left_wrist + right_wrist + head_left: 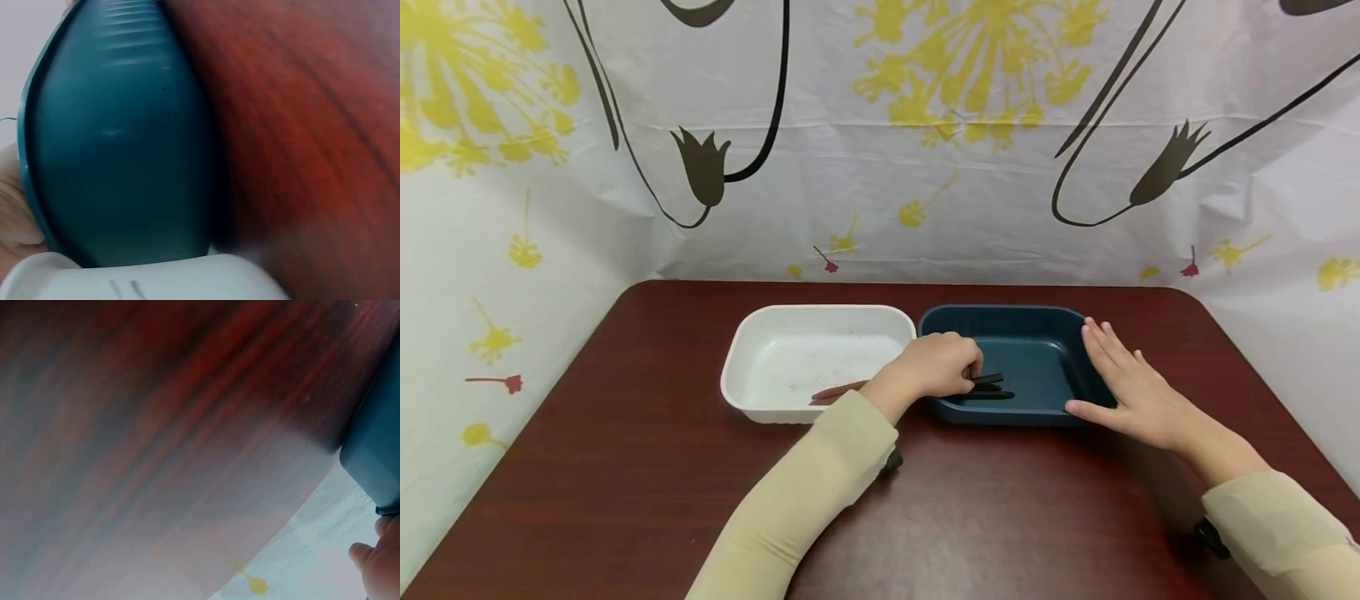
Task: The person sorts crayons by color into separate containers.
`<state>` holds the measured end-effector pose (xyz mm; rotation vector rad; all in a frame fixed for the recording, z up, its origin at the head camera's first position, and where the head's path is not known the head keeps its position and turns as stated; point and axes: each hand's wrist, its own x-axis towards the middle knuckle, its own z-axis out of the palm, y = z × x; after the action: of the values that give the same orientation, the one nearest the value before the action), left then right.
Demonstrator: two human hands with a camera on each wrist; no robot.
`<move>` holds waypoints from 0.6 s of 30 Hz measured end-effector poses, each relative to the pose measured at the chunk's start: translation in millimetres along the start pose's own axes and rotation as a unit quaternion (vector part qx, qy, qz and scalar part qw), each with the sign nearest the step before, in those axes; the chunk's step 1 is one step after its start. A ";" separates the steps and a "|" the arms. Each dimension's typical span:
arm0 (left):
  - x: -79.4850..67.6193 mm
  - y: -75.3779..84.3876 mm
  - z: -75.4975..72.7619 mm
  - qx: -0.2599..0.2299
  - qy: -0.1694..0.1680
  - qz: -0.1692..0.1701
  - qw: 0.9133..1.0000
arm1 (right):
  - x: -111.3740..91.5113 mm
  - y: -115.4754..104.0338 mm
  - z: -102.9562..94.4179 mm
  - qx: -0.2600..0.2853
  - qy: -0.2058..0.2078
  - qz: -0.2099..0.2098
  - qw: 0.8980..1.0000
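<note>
My left hand (936, 364) reaches over the near-left corner of the dark blue tray (936, 313). Its fingers are curled down at several thin black sticks (992, 393), which poke out to the right of the thumb. In the left wrist view, part of that hand (15, 215) shows behind the tray's rim. My right hand (1138, 400) lies along the blue tray's right side, fingers straight and spread, thumb at the near corner. Reddish-brown sticks (837, 392) lie in the white tray (748, 362), partly hidden by my left forearm.
The white tray stands left of the blue one, their rims close together. Both sit on a dark red wooden table (625, 467). A patterned white sheet (805, 208) hangs behind the table and along its sides.
</note>
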<state>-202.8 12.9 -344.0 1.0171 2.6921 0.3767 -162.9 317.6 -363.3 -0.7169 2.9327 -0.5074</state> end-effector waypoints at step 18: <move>-5.5 2.5 0.5 0.000 0.010 0.037 0.999 | -1.8 0.7 -1.5 -0.002 -0.001 0.005 1.000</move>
<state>-197.0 11.1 -342.9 1.1221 2.6763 0.4037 -161.8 319.4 -362.2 -0.7024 2.9350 -0.4996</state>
